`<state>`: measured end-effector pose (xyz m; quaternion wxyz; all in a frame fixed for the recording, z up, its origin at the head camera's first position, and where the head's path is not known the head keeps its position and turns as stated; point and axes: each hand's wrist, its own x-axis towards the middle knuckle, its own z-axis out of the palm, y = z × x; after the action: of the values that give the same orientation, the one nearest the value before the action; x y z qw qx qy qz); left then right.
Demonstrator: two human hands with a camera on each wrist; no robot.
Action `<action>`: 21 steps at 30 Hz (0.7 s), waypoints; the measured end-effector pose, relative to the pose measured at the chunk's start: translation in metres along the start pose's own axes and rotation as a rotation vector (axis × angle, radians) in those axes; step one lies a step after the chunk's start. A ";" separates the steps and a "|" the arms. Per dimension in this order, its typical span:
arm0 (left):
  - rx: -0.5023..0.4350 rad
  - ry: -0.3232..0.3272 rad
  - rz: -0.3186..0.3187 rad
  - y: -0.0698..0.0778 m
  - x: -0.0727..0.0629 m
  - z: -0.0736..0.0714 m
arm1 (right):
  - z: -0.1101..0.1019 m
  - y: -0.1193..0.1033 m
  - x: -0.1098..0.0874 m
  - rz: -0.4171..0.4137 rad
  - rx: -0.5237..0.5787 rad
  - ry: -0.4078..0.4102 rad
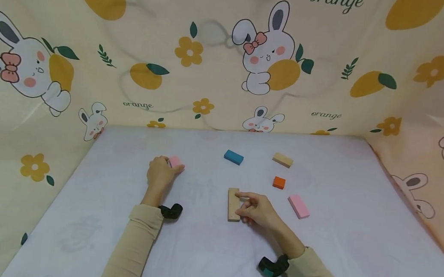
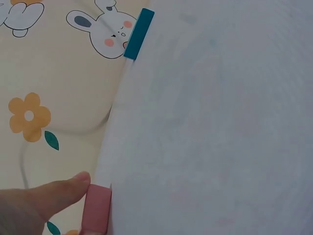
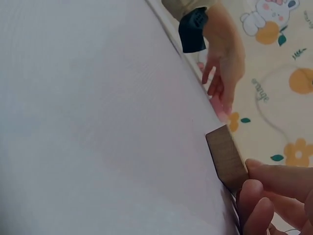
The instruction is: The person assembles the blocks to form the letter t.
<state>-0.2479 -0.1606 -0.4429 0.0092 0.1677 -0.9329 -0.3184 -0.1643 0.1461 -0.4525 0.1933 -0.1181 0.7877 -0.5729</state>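
Note:
On the left of the white table, my left hand (image 1: 160, 173) pinches a pink block (image 1: 175, 162) between thumb and fingers. The left wrist view shows one digit against the top corner of that pink block (image 2: 96, 209). Near the middle, a long plain wooden block (image 1: 232, 205) lies flat, its length pointing away from me. My right hand (image 1: 257, 209) grips its right side with thumb and forefinger. Seen from the right wrist, the fingertips (image 3: 254, 166) meet the wooden block (image 3: 226, 159), and the other fingers are curled below.
Beyond the hands lie a blue block (image 1: 234, 157) and a second plain wooden block (image 1: 282, 160). A small orange block (image 1: 279, 183) and another pink block (image 1: 299, 206) are right of my right hand. A rabbit-patterned cloth (image 1: 218, 82) rises behind the table (image 1: 195, 248).

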 end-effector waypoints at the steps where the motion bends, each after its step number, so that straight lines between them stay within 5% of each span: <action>1: -0.004 -0.001 -0.002 0.000 0.000 0.000 | 0.000 0.000 0.000 -0.002 0.004 0.000; 14: -0.083 -0.052 0.007 -0.003 0.002 -0.005 | 0.000 -0.001 0.002 0.024 -0.005 -0.002; 21: -0.180 -0.024 0.133 -0.009 0.004 0.001 | -0.001 -0.001 0.002 0.025 -0.001 -0.004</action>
<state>-0.2488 -0.1682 -0.4495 0.0339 0.1002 -0.9097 -0.4015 -0.1662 0.1461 -0.4516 0.2020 -0.1096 0.7891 -0.5696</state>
